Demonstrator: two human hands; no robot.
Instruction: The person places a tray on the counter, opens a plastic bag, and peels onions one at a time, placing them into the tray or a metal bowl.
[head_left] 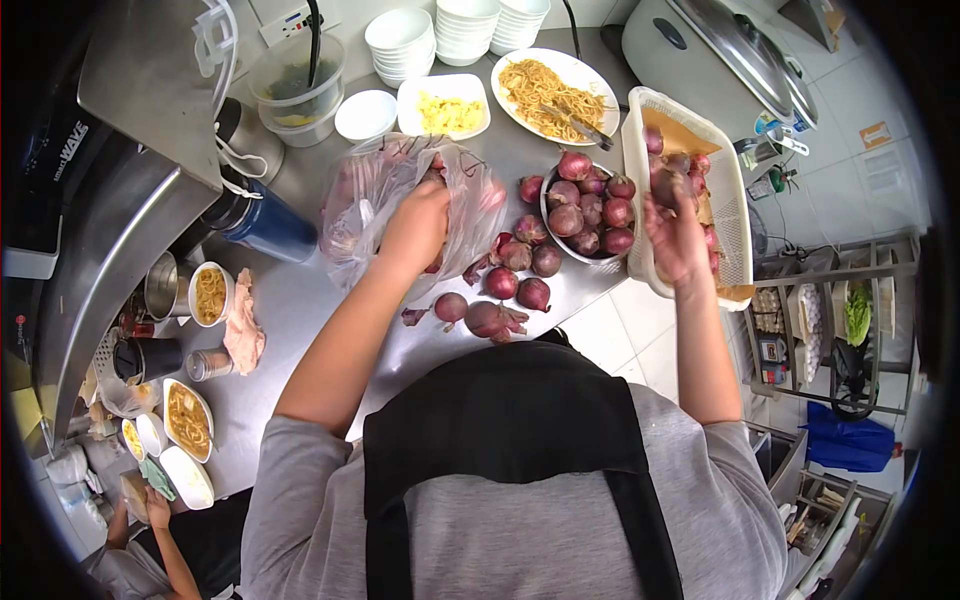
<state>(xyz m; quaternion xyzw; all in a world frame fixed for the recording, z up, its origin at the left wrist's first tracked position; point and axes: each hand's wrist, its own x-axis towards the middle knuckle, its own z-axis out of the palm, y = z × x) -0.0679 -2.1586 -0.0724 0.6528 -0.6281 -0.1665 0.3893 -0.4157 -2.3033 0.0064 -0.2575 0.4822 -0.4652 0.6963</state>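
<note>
My left hand reaches into a clear plastic bag of red onions, its fingers curled around an onion at the bag's mouth; the fingertips are partly hidden. Over the white plastic basket my right hand is raised, slightly blurred, its fingers around a red onion. More red onions and brown paper lie in that basket. Between my hands stands a metal bowl heaped with red onions. Several loose onions and bits of dry skin lie on the steel counter in front of it.
Behind are a plate of noodles with tongs, a dish of yellow food and stacked white bowls. A blue flask stands left of the bag. Another person's hand is at the lower left. A large cooker stands back right.
</note>
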